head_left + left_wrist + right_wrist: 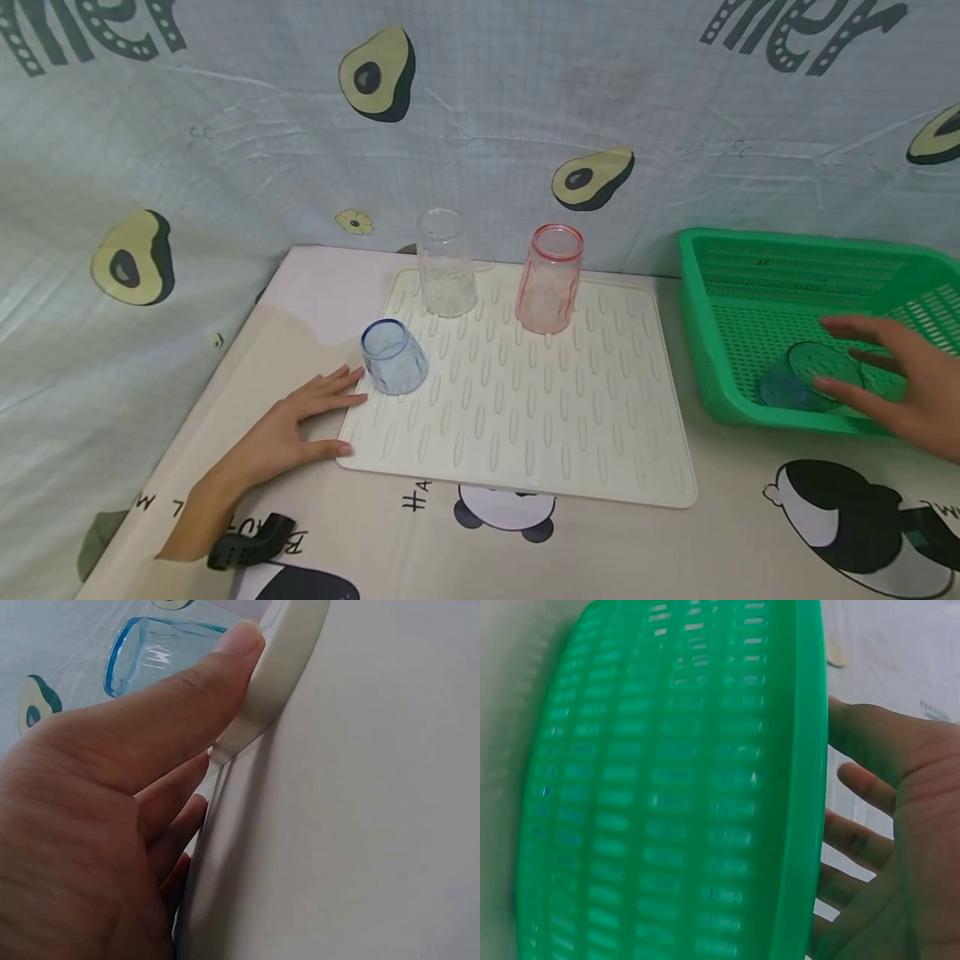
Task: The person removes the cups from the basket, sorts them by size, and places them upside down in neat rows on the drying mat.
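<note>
My left hand (296, 425) lies at the left edge of a white ribbed drying mat (540, 450), thumb and fingertips right at its rim. Closest to those fingers is a small blue glass (395, 358), upside down or upright I cannot tell, on the mat's left side. Further back on the mat stand a tall clear glass (447, 271) and a pink glass (551, 283). Over a green basket (697, 333) at the right, my right hand (900, 383) spreads its fingers around a teal glass (802, 383) inside. In the right wrist view the basket's wall hides that glass.
A printed cloth (480, 108) with avocados hangs behind the table. The light tablecloth (615, 550) carries panda drawings and letters. A black strap (251, 542) sits on my left wrist. The basket's high rim stands right of the mat.
</note>
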A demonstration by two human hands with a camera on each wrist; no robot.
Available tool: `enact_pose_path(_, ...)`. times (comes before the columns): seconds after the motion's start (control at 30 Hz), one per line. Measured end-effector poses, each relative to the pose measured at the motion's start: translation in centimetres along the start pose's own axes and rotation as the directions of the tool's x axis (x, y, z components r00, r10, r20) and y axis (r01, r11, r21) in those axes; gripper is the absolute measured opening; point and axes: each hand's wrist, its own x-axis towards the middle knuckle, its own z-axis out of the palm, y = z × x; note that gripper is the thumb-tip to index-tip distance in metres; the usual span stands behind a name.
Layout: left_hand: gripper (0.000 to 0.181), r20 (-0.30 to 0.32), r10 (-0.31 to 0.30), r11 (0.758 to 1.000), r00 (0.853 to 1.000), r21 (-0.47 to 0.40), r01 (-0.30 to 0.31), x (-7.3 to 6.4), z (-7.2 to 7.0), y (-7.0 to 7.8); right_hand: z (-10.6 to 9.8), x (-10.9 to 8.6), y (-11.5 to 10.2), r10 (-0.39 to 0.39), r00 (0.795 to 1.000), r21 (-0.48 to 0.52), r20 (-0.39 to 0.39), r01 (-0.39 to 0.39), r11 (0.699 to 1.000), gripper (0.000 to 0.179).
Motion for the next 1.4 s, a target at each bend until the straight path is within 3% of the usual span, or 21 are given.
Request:
enact_pose_path(0.37, 0.062, -0.010, -0.002, 1.000, 1.000, -0.010, 0.002, -0.2, 0.1, 0.3, -0.1, 0.3, 2.5, 0.054, 0.991, -0.053, 0.124, -0.048, 0.997, 0.086)
enact_pose_path(0.6, 0.062, -0.012, -0.008, 1.000, 1.000, -0.001, 0.008, -0.1, 0.1, 0.2, 0.0, 0.9, 3.2, -0.021, 0.992, -0.111, 0.125, 0.035, 0.993, 0.084)
enact_pose_path(0.9, 0.062, -0.006, 0.022, 1.000, 1.000, -0.014, -0.022, -0.1, 0.0, -0.1, -0.1, 1.6, 3.1, -0.041, 0.985, -0.208, 0.170, 0.076, 0.975, 0.071)
enact_pose_path(1.17, 0.063, -0.006, 0.047, 0.999, 0.999, -0.014, -0.047, -0.1, -0.1, -0.3, -0.1, 1.9, 2.9, -0.015, 0.972, -0.184, 0.235, 0.060, 0.981, 0.069)
enact_pose_path(1.4, 0.063, -0.010, 0.055, 0.998, 0.998, -0.017, -0.055, -0.1, -0.1, -0.3, -0.1, 2.2, 2.6, -0.032, 0.972, -0.201, 0.233, 0.080, 0.976, 0.067)
